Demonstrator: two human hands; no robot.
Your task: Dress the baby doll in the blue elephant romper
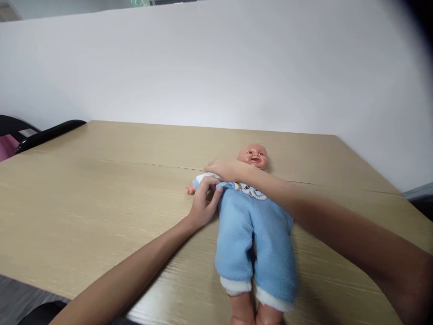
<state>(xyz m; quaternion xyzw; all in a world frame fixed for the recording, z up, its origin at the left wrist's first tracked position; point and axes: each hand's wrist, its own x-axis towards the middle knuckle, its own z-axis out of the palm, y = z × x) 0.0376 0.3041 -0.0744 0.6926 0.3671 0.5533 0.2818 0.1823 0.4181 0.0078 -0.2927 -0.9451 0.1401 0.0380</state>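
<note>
A baby doll (256,156) lies face up on the table, its head away from me and its feet toward me. It wears a fluffy blue outfit (237,234) with white cuffs and an animal picture on the chest. At the doll's side, below its outstretched arm, my left hand (205,201) pinches the blue cloth between thumb and fingers. My right forearm crosses over the doll's chest. My right hand (223,169) is bent down over the white sleeve (208,175) at the doll's shoulder, closed on it; its fingertips are partly hidden.
The wood-coloured table (101,194) has a seam running across it. Behind it rises a white partition (203,67). A black chair (50,134) stands at the left edge, with something pink (7,146) beside it.
</note>
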